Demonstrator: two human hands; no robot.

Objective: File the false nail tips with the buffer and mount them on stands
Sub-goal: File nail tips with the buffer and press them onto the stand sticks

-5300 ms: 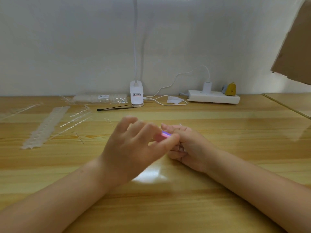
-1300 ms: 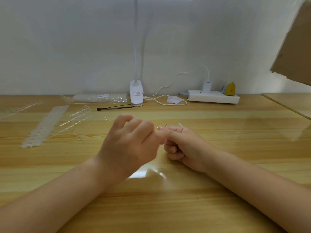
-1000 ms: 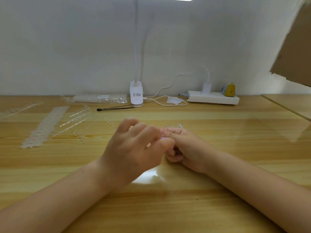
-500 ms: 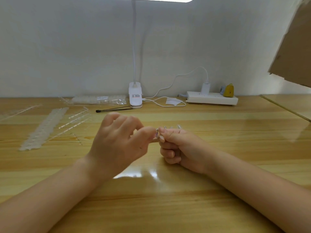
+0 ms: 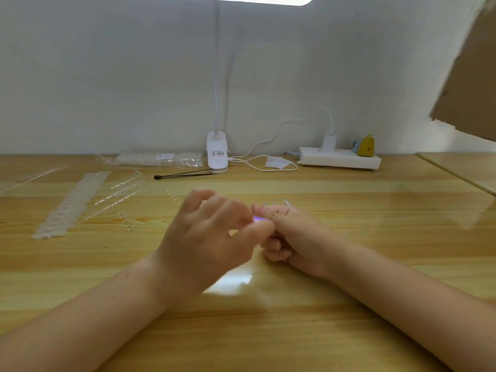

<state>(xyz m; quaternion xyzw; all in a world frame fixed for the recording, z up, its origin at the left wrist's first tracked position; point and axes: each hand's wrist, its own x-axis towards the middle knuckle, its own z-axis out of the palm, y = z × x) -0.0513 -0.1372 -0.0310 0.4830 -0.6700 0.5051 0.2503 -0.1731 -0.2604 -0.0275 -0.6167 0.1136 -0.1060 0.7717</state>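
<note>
At mid-table (image 5: 349, 331), left hand (image 5: 206, 242) pinching purple buffer (image 5: 257, 218) against right hand (image 5: 292, 234), fingers curled round clear nail tips (image 5: 286, 202); stands (image 5: 118, 197) lying far left.

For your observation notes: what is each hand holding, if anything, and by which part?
The left hand pinches a small purple buffer between thumb and fingers. The right hand curls round clear nail tips; which part it grips cannot be told.
</note>
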